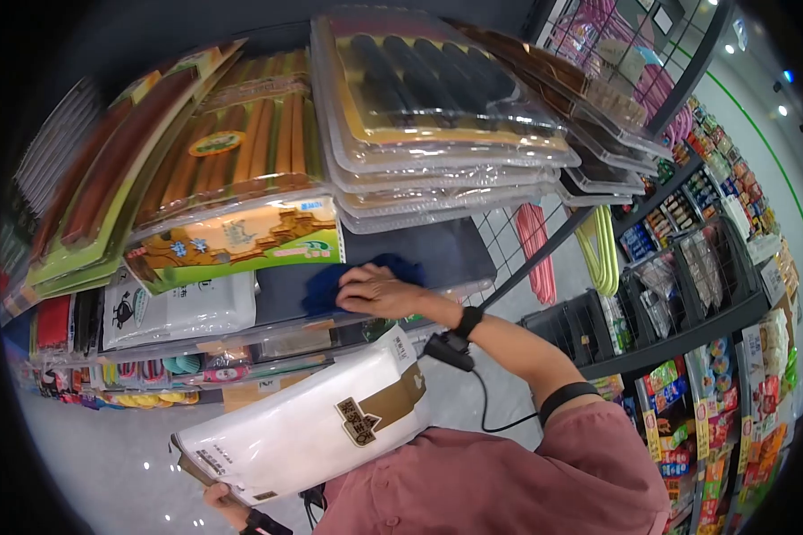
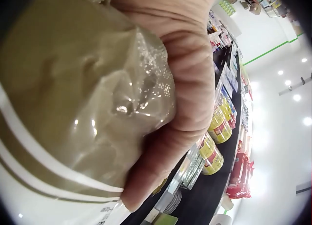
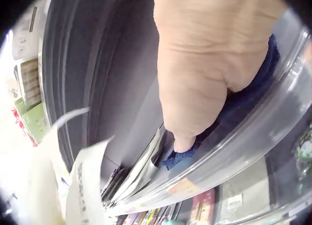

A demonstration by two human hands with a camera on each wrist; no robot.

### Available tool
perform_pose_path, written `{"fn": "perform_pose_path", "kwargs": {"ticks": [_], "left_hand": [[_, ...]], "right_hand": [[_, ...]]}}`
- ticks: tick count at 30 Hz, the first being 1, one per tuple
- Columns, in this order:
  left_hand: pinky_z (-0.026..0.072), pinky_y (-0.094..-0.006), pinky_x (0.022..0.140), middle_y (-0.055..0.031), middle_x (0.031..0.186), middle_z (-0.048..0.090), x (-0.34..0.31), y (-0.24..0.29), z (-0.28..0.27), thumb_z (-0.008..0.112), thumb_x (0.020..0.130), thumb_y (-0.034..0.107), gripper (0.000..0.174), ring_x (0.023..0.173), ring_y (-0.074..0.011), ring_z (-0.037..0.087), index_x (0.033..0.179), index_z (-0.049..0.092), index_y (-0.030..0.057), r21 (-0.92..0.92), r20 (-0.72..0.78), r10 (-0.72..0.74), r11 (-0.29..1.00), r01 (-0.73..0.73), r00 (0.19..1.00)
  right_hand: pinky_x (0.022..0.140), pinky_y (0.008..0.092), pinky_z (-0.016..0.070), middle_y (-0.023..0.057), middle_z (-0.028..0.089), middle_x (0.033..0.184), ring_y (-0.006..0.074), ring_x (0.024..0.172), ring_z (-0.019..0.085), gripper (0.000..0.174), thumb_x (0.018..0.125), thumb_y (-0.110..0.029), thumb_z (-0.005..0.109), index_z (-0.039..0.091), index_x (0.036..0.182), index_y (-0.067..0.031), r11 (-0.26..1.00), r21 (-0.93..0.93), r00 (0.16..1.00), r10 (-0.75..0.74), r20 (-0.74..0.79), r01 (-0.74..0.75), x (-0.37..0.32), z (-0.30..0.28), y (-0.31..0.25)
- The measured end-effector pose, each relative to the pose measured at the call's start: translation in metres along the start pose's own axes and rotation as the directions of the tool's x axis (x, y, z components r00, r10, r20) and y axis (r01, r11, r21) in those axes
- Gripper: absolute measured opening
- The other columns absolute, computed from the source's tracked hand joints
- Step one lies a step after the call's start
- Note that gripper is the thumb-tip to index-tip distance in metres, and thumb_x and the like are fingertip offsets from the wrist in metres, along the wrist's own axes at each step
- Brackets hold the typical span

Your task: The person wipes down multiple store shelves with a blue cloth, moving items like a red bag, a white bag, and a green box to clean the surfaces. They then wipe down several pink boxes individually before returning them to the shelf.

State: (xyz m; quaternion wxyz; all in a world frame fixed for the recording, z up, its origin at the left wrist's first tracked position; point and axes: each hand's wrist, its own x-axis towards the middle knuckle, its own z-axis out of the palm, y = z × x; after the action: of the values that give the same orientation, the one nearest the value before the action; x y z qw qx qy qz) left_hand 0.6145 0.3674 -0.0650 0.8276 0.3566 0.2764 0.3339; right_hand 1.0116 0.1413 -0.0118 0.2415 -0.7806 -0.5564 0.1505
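My right hand (image 1: 379, 292) is on a dark blue cloth (image 1: 323, 287) on the grey shelf, palm side down; in the right wrist view the thumb of the hand (image 3: 200, 73) presses the cloth (image 3: 253, 100) near the clear shelf edge. My left hand (image 1: 227, 505) grips the lower left end of a large white and brown plastic package (image 1: 303, 415), held tilted below the shelf. In the left wrist view the fingers of the hand (image 2: 183, 83) curl round its crinkled brown end (image 2: 87, 88). The far fingertips of the right hand are hidden in the right wrist view.
Blister packs of chopsticks (image 1: 241, 147) and dark-handled items (image 1: 437, 80) overhang the shelf. A white package (image 1: 178, 312) lies to the left on it. The clear shelf lip (image 1: 285, 332) runs along the front. Wire mesh and hangers (image 1: 536, 254) stand at the right.
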Motion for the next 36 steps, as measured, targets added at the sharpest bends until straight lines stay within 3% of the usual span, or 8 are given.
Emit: {"fn": "perform_pose_path", "kwargs": {"ticks": [6, 10, 13, 16, 21, 24, 28, 36], "left_hand": [[0.0485, -0.0388, 0.08, -0.0189, 0.106, 0.055, -0.001, -0.001, -0.019, 0.059, 0.052, 0.02, 0.077, 0.092, -0.0315, 0.056, 0.122, 0.039, -0.0036, 0.01, 0.028, -0.007, 1.0, 0.007, 1.0], [0.0484, -0.0395, 0.08, -0.0173, 0.11, 0.053, -0.019, 0.0, -0.052, 0.06, 0.053, 0.025, 0.08, 0.095, -0.0307, 0.055, 0.125, 0.037, -0.0004, 0.045, 0.02, 0.022, 0.999, -0.023, 1.0], [0.0496, -0.0389, 0.078, -0.0179, 0.11, 0.052, -0.046, 0.008, -0.049, 0.06, 0.054, 0.028, 0.08, 0.093, -0.0308, 0.056, 0.124, 0.036, -0.0013, 0.034, -0.074, 0.079, 0.996, -0.077, 0.994], [0.0497, -0.0389, 0.078, -0.018, 0.11, 0.052, -0.063, 0.009, -0.058, 0.059, 0.054, 0.029, 0.079, 0.093, -0.0307, 0.056, 0.124, 0.037, -0.0016, 0.064, -0.121, 0.136, 0.99, -0.129, 0.983], [0.0479, -0.0387, 0.08, -0.0176, 0.112, 0.051, -0.072, 0.016, -0.056, 0.058, 0.055, 0.03, 0.079, 0.096, -0.0302, 0.054, 0.124, 0.036, -0.0013, 0.085, -0.168, 0.167, 0.984, -0.155, 0.971], [0.0466, -0.0385, 0.082, -0.0173, 0.114, 0.05, -0.075, 0.024, -0.056, 0.058, 0.056, 0.031, 0.078, 0.098, -0.0298, 0.053, 0.124, 0.036, -0.0009, 0.104, -0.179, 0.175, 0.982, -0.159, 0.968], [0.0448, -0.0383, 0.084, -0.0169, 0.116, 0.049, -0.071, 0.037, -0.049, 0.057, 0.057, 0.031, 0.078, 0.1, -0.0293, 0.051, 0.125, 0.036, -0.0004, 0.136, -0.145, 0.172, 0.979, -0.152, 0.974], [0.0412, -0.0379, 0.088, -0.0161, 0.12, 0.046, -0.016, 0.018, 0.0, 0.056, 0.058, 0.033, 0.077, 0.106, -0.0282, 0.048, 0.125, 0.036, 0.0006, 0.2, 0.091, 0.017, 0.979, -0.035, 0.996]], "right_hand": [[0.083, 0.0331, 0.0394, 0.0063, 0.057, 0.092, 0.0243, 0.093, 0.052, 0.017, 0.072, -0.02, 0.067, 0.063, 0.086, -0.0115, 0.999, -0.053, 0.985, -0.002, -0.171, -0.008, -0.081, -0.046, 0.063], [0.075, 0.0305, 0.0434, 0.0092, 0.058, 0.087, 0.0242, 0.082, 0.056, 0.009, 0.075, -0.006, 0.063, 0.062, 0.083, -0.0041, 0.946, 0.152, 0.836, 0.325, -0.442, -0.288, -0.102, -0.062, 0.058], [0.077, 0.0292, 0.0427, 0.0125, 0.056, 0.095, 0.0252, 0.088, 0.055, 0.011, 0.075, -0.006, 0.063, 0.061, 0.086, -0.0038, 0.972, 0.228, 0.815, 0.173, -0.554, -0.051, -0.09, -0.048, 0.005], [0.08, 0.0351, 0.0399, 0.0077, 0.052, 0.11, 0.0249, 0.097, 0.049, 0.014, 0.072, -0.01, 0.064, 0.062, 0.085, -0.0089, 0.974, -0.145, 0.917, -0.215, -0.336, 0.175, -0.063, 0.005, -0.002], [0.085, 0.0324, 0.0347, 0.0043, 0.038, 0.131, 0.016, 0.108, 0.043, 0.035, 0.075, -0.015, 0.05, 0.054, 0.11, -0.0145, 0.812, -0.545, 0.967, -0.256, -0.014, 0.208, -0.002, 0.07, -0.024], [0.094, 0.0304, 0.0284, 0.0044, 0.039, 0.131, 0.0152, 0.119, 0.036, 0.035, 0.077, -0.021, 0.047, 0.051, 0.111, -0.0122, 0.417, -0.83, 0.738, -0.675, -0.009, 0.371, 0.045, 0.111, -0.025], [0.098, 0.0325, 0.0243, 0.0039, 0.036, 0.133, 0.0154, 0.122, 0.033, 0.038, 0.077, -0.023, 0.046, 0.049, 0.114, -0.0133, 0.242, -0.935, 0.68, -0.733, 0.0, 0.261, 0.061, 0.113, -0.033], [0.107, 0.0335, 0.0185, 0.0017, 0.024, 0.142, 0.0162, 0.131, 0.022, 0.024, 0.077, -0.017, 0.047, 0.053, 0.1, -0.0184, 0.474, -0.836, 0.897, -0.439, 0.048, 0.277, -0.1, 0.032, 0.07]]}}
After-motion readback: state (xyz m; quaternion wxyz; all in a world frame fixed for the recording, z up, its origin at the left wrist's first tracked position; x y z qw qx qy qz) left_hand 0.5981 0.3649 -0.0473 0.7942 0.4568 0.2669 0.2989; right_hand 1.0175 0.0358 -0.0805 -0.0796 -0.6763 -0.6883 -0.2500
